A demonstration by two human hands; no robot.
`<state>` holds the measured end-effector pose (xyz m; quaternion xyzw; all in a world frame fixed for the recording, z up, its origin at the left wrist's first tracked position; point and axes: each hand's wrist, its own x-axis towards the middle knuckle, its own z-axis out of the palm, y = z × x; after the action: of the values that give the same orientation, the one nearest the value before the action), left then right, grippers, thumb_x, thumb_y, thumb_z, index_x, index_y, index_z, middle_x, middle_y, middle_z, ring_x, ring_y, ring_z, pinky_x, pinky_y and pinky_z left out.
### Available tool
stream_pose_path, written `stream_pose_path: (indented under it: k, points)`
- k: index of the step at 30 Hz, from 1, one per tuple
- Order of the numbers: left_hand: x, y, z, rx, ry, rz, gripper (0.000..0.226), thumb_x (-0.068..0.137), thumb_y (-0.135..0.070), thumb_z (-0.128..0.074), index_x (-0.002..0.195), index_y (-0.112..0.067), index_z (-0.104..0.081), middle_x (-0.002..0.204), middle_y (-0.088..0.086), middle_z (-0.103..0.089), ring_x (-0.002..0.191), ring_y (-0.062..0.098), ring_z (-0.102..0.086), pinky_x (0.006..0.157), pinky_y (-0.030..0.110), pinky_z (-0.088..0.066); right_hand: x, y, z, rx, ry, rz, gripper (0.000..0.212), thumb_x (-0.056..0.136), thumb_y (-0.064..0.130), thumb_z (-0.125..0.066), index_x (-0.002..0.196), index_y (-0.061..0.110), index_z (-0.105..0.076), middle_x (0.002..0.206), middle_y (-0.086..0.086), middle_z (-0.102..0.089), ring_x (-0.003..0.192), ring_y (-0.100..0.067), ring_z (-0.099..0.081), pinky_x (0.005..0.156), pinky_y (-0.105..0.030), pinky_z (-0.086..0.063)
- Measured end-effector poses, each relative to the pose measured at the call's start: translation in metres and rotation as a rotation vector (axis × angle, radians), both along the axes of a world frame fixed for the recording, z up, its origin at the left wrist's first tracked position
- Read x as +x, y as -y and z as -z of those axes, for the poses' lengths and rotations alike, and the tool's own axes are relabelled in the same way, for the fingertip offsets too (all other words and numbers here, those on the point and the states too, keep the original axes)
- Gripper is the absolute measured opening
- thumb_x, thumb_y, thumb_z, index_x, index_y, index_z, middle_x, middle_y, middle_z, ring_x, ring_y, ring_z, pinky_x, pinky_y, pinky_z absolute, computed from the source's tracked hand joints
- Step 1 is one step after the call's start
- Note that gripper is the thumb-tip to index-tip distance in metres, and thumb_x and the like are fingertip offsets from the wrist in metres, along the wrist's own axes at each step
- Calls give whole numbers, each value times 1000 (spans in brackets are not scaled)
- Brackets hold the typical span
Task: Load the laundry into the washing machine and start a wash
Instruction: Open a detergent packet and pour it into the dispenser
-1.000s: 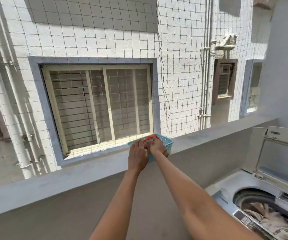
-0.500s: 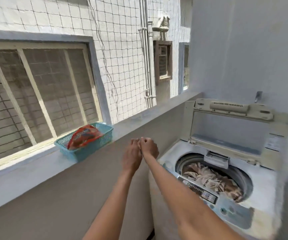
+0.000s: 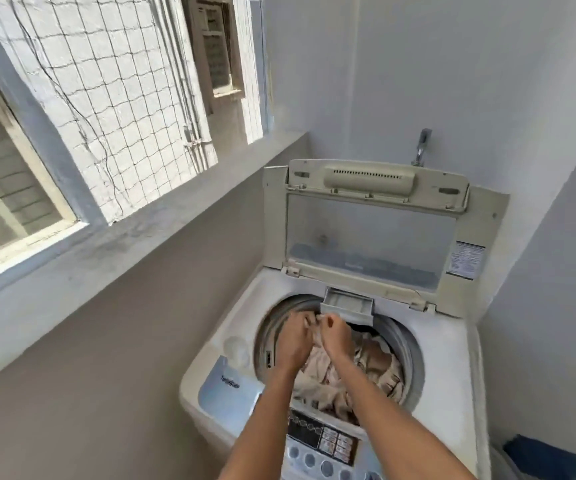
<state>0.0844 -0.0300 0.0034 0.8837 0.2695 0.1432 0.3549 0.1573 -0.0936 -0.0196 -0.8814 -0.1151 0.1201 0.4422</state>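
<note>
The laundry (image 3: pixel 366 368), a crumpled heap of beige and brown cloth, lies inside the round drum of the top-loading washing machine (image 3: pixel 452 375), filling the tub toward its right and front. Above the back of the drum opening both hands meet, knuckles up. The left hand (image 3: pixel 293 341) and the right hand (image 3: pixel 335 336) have their fingers curled and their fingertips drawn together over something small and pale between them; it is too blurred to say what it is, or which hand has hold of it. Just behind the hands a small open drawer (image 3: pixel 347 304) juts out from the back rim of the opening. The lid (image 3: pixel 366 230) stands raised upright at the back edge of the machine, its clear panel facing forward. The control panel (image 3: pixel 324 441) with buttons and round knobs runs along the front edge, partly covered by the forearms. A metal tap (image 3: pixel 421 147) sticks out of the wall behind the lid. To the left runs a grey ledge (image 3: pixel 106 251) under a netted opening.
</note>
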Motion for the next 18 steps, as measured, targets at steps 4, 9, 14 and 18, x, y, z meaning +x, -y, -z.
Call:
stream_pose_path:
  k: [4,9,14,18]
  points:
    - [48,-5,34,-79,-37,22,25,96,-13,-43,112,-6,-61,112,11,-65,107,27,-59,93,41,-46,45,27,34,18,13,204,19,95,11,-46,102,10,-64,108,-13,-64,96,-31,-60,68,-30,-41]
    - [91,-25,64,-191,-24,-40,34,91,-14,-57,125,-8,-57,122,11,-62,115,28,-56,97,41,-45,86,56,61,-24,-12,330,40,92,3,-49,131,6,-51,133,-17,-49,116,-35,-54,89,-39,-45]
    - [123,-47,86,-334,16,26,48,85,-4,-63,131,-3,-52,131,13,-57,122,26,-53,102,34,-41,109,68,77,34,65,144,42,90,1,-58,131,3,-54,136,-14,-53,124,-27,-52,97,-17,-33]
    - [129,-52,100,-363,100,59,46,85,4,-58,129,-6,-56,123,11,-63,115,23,-58,90,20,-40,109,64,86,55,146,112,37,90,8,-61,127,4,-59,125,-12,-62,114,-21,-58,88,-3,-32]
